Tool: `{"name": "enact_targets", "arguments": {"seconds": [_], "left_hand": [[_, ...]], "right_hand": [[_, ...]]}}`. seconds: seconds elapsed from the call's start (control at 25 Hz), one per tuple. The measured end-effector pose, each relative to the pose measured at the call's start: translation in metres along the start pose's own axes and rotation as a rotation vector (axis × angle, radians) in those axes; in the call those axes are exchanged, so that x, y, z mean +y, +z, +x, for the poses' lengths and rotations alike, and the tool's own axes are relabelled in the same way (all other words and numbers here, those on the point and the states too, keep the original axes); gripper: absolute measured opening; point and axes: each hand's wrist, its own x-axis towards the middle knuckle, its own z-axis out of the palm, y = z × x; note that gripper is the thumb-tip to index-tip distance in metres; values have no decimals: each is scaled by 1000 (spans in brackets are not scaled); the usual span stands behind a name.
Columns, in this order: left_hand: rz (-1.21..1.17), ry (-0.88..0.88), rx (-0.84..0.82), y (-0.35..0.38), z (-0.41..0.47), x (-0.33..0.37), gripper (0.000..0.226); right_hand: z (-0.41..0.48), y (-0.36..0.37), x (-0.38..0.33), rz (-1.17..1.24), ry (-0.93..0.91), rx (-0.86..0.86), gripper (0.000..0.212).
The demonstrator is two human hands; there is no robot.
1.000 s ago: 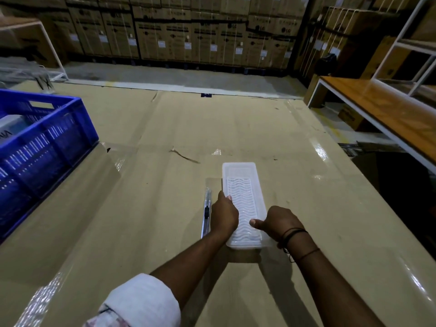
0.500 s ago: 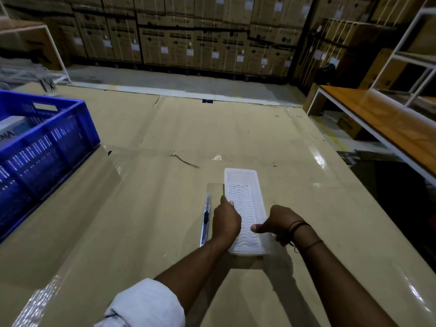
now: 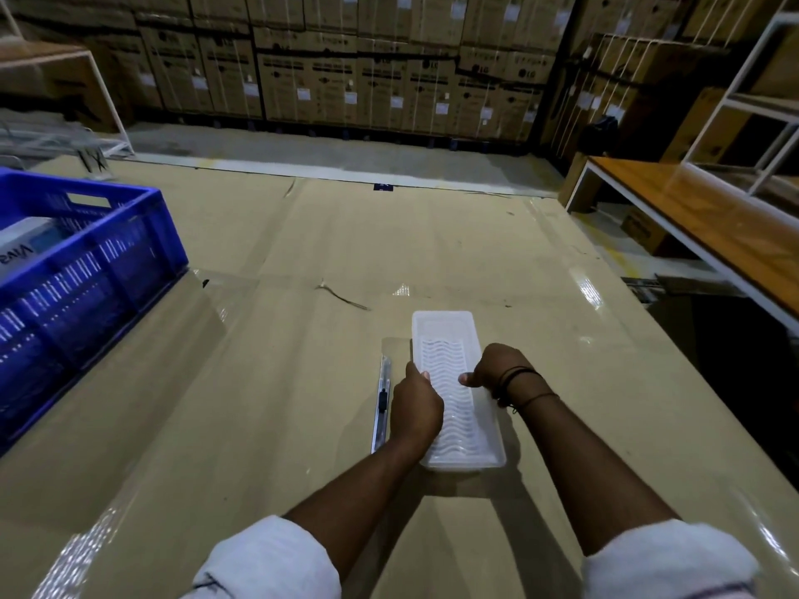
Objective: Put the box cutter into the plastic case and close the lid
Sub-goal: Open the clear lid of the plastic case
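Note:
A long translucent plastic case (image 3: pixel 454 382) with a wavy ribbed lid lies lengthwise on the cardboard-covered table (image 3: pixel 268 382). My left hand (image 3: pixel 416 404) grips its left edge near the middle. My right hand (image 3: pixel 495 367) grips the right edge, thumb pressed on the lid. The silver box cutter (image 3: pixel 381 404) with a black slider lies flat on the table just left of the case, beside my left hand and untouched.
A blue plastic crate (image 3: pixel 86 270) holding a white box stands at the left. A wooden bench with a white frame (image 3: pixel 709 235) runs along the right, beyond the table's edge. Stacked cartons (image 3: pixel 367 80) line the back wall. A thin scrap (image 3: pixel 341 296) lies beyond the case.
My right hand has slid forward along the case's right edge, from near its close end to about the middle. My left hand stays on the left edge. The cutter has not moved.

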Motion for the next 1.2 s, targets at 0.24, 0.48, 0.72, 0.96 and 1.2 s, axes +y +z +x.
{"name": "enact_targets", "arguments": {"seconds": [0.24, 0.48, 0.72, 0.96, 1.2], "left_hand": [[2, 4, -21, -7, 2, -4, 34], [-46, 7, -30, -4, -5, 5, 30], [-363, -92, -131, -19, 0, 0, 26], [-749, -338, -248, -26, 2, -13, 23], [-652, -272, -304, -30, 7, -11, 18]], "right_hand": [[0, 8, -20, -210, -46, 135, 20], [-7, 13, -26, -108, -10, 145, 37], [-1, 19, -45, -146, -8, 71, 68], [-2, 26, -52, -203, -2, 73, 72], [-7, 24, -45, -100, -55, 133, 59]]}}
